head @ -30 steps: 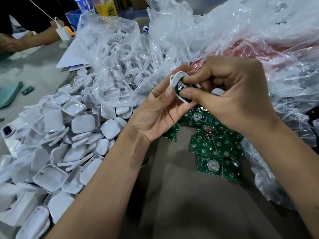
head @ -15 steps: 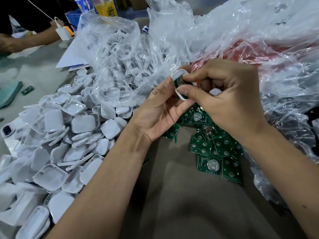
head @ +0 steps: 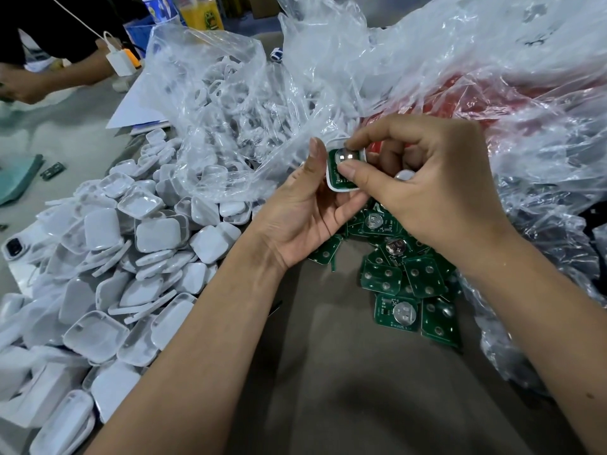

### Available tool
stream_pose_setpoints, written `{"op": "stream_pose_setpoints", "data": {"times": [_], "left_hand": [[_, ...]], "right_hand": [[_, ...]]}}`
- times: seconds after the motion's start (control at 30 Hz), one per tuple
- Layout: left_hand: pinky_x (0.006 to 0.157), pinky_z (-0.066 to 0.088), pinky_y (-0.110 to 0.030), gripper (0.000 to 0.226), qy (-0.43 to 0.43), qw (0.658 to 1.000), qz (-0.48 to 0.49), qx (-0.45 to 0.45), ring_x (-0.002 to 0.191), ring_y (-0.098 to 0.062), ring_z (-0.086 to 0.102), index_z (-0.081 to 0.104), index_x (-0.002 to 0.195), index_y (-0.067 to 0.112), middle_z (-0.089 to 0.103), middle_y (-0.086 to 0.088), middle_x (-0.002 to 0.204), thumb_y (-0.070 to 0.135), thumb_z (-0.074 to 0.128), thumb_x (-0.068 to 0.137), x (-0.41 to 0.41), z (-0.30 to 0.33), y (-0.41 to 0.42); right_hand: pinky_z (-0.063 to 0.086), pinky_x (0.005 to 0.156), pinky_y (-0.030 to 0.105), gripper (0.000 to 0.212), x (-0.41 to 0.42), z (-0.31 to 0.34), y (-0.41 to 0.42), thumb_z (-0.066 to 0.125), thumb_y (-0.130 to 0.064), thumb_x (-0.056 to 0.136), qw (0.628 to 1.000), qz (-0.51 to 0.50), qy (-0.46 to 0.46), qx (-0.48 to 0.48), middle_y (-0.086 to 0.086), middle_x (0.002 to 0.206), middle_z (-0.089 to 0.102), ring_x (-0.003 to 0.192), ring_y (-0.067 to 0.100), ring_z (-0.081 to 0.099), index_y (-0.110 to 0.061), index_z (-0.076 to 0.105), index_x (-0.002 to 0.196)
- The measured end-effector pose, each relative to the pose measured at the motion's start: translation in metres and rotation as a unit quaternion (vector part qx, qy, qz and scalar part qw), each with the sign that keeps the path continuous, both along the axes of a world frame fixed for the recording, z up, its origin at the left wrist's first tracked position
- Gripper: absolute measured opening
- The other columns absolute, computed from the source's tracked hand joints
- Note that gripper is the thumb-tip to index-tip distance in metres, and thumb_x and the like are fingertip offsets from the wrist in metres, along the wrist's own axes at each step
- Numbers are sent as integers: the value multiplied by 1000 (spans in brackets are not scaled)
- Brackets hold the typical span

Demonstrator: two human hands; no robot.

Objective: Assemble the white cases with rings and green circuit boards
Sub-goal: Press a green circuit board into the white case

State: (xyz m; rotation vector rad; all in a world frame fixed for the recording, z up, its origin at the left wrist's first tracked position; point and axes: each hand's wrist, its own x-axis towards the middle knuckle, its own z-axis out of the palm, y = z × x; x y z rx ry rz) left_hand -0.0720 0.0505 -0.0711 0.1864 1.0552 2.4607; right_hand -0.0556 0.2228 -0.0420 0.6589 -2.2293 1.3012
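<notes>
My left hand (head: 305,208) holds a white case (head: 331,185) from below and behind, thumb up along its left side. A green circuit board (head: 340,167) with a silver coin cell lies inside the case. My right hand (head: 423,188) pinches the board, forefinger on its top edge and thumb on its face. A second white piece (head: 404,175) is tucked under the right hand's other fingers. A heap of loose green boards (head: 404,274) lies below the hands. A large pile of white cases (head: 131,257) lies at the left. White rings (head: 230,103) fill a clear bag behind.
Crumpled clear plastic (head: 476,77) with something red under it spreads across the right and back. Another person's arm (head: 49,77) works at the far left near a white charger (head: 121,60). Bottles (head: 200,11) stand at the back. Brown cloth (head: 361,372) covers the near table.
The case has turned so the board's face points at me. The board now sits flat within the case, and my right thumb and forefinger have shifted onto it. Both hands rose slightly.
</notes>
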Motion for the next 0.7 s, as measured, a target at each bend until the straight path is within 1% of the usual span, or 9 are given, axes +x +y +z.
{"op": "stream_pose_setpoints", "data": {"times": [0.17, 0.23, 0.3, 0.43, 0.53, 0.63, 0.7], "left_hand": [[65, 61, -21, 58, -7, 999, 8, -32, 81, -15, 75, 78, 91, 9, 75, -9, 95, 51, 90, 53, 0, -1, 1], [64, 61, -21, 59, -7, 999, 10, -38, 79, -14, 75, 77, 92, 9, 74, -8, 94, 51, 89, 53, 0, -2, 1], [64, 60, -20, 57, -3, 999, 11, -45, 78, -12, 74, 77, 93, 10, 74, -7, 93, 53, 87, 55, 0, -2, 2], [64, 60, -18, 46, 3, 998, 12, -63, 77, -10, 74, 81, 85, 15, 76, -2, 88, 55, 81, 61, 0, -2, 2], [65, 59, -17, 42, -3, 997, 19, -69, 77, -9, 74, 82, 85, 15, 76, -2, 88, 54, 74, 69, 0, -4, 2], [67, 60, -18, 41, -3, 997, 22, -67, 80, -10, 75, 82, 89, 15, 76, -3, 91, 51, 69, 75, 0, -3, 2], [64, 60, -18, 49, -13, 998, 19, -54, 78, -11, 75, 78, 102, 10, 75, -7, 96, 51, 67, 77, 0, -2, 3]], "right_hand": [[34, 55, 8, 13, 0, 1, 0, 84, -28, 86, 1000, -7, -12, 7, -13, 57, 54, 48, 5, 51, -18, 79, 94], [34, 54, 8, 12, 0, 1, -1, 84, -26, 86, 1000, -7, -15, 6, -14, 56, 55, 48, 4, 52, -17, 78, 92], [35, 54, 8, 12, -1, 1, -1, 84, -25, 86, 1000, -8, -17, 5, -14, 57, 55, 48, 4, 52, -16, 78, 91], [37, 55, 11, 13, -1, -1, -1, 85, -23, 85, 1000, -11, -22, 2, -13, 57, 56, 48, 4, 52, -14, 77, 89], [39, 55, 12, 13, -1, -2, -1, 84, -22, 86, 1000, -10, -22, 0, -11, 58, 56, 49, 5, 52, -13, 76, 90], [39, 56, 13, 16, -3, -4, 0, 85, -25, 85, 1000, -12, -24, 2, -10, 59, 56, 50, 4, 52, -14, 76, 94], [40, 58, 12, 22, -3, -4, 1, 86, -28, 85, 1000, -14, -22, -9, -8, 60, 57, 51, 3, 53, -15, 75, 99]]}}
